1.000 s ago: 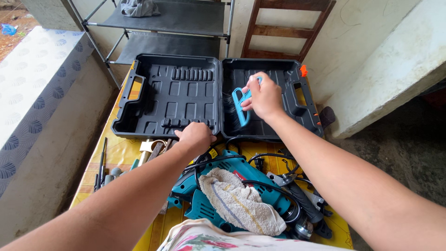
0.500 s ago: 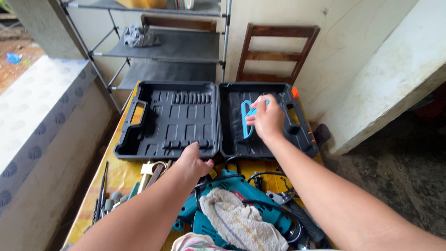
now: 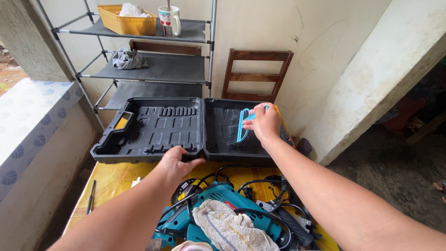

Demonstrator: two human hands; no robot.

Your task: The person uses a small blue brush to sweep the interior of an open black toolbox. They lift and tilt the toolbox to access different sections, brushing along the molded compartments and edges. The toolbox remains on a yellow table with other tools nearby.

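The right hand (image 3: 265, 123) grips a blue brush (image 3: 241, 125) inside the open black case (image 3: 153, 128); the left hand (image 3: 175, 162) clasps the case's near edge, at the bench's (image 3: 116, 179) far end.

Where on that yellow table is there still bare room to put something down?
Bare yellow table shows left of the left hand, between the open black case and a thin dark tool. The case's left half is unoccupied. It is crowded in front: teal power tool, rag, cords. The right hand holds a blue brush.
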